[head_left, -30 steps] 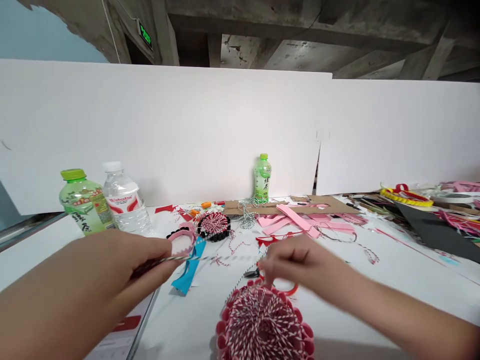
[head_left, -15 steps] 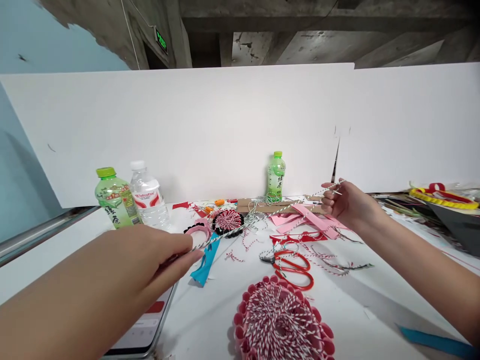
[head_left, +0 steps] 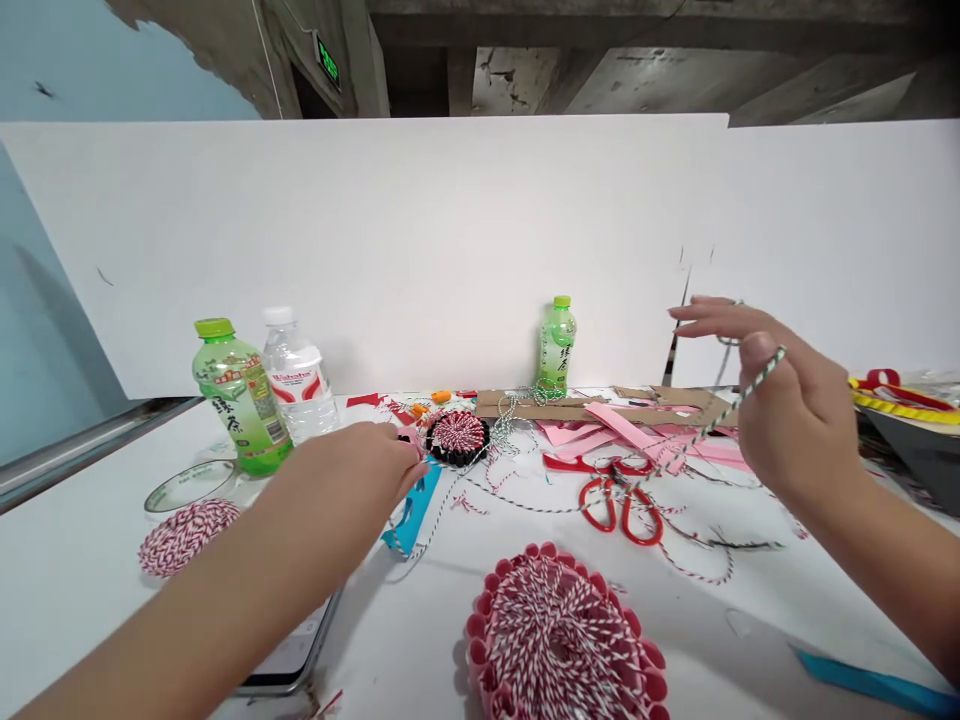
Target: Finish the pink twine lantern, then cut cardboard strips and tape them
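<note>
Head view: our right hand pinches a thin green-and-white twisted cord against the thumb, its other fingers spread wide, and we judge the work in hand is handling this cord, whose slack calls for drawing taut. Our left hand curls beside a black-rimmed disc of red-and-white twine, its grip hidden. Behind it stand a clear plastic bottle of water and a green-capped plastic bottle of greenish drink.

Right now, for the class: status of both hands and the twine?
Right hand pinching green-and-white twine. Left hand beside blue paper strip. Red-handled scissors below twine.
</note>
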`<action>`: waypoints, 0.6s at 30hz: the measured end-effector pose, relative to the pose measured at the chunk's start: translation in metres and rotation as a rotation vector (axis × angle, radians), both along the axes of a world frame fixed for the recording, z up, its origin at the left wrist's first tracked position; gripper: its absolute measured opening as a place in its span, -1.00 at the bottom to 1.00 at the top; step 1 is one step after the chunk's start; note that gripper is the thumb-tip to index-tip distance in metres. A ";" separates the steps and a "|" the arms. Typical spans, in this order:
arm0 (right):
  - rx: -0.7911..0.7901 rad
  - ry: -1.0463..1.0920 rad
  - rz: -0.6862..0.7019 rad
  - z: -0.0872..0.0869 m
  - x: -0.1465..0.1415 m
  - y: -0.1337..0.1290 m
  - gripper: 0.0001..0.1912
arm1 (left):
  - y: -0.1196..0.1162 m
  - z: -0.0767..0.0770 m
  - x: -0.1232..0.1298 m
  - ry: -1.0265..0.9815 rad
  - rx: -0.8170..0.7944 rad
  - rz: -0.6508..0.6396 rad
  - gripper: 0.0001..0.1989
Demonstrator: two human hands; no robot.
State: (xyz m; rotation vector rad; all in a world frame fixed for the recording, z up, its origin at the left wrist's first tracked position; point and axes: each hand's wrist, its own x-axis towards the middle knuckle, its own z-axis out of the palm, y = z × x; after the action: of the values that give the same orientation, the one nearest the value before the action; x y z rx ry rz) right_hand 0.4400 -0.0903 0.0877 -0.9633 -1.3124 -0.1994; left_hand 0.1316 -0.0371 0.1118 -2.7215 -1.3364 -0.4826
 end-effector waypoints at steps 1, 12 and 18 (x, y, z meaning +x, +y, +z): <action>-0.024 -0.028 0.018 0.000 -0.004 -0.003 -0.72 | 0.001 -0.003 0.005 0.025 -0.036 0.006 -0.65; -0.458 -0.549 -0.005 -0.006 -0.050 -0.031 -0.43 | -0.042 -0.019 0.034 -0.389 -0.705 -0.267 -0.42; -0.333 -0.785 0.009 -0.019 -0.073 -0.039 -0.35 | -0.054 -0.026 0.047 -0.753 -1.069 -0.393 -0.80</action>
State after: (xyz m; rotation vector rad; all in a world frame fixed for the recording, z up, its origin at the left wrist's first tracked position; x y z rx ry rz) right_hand 0.3674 -0.1294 0.0692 -1.2160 -2.1154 -0.3847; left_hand 0.1785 -0.0911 0.0859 -3.9766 -1.4539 -1.2096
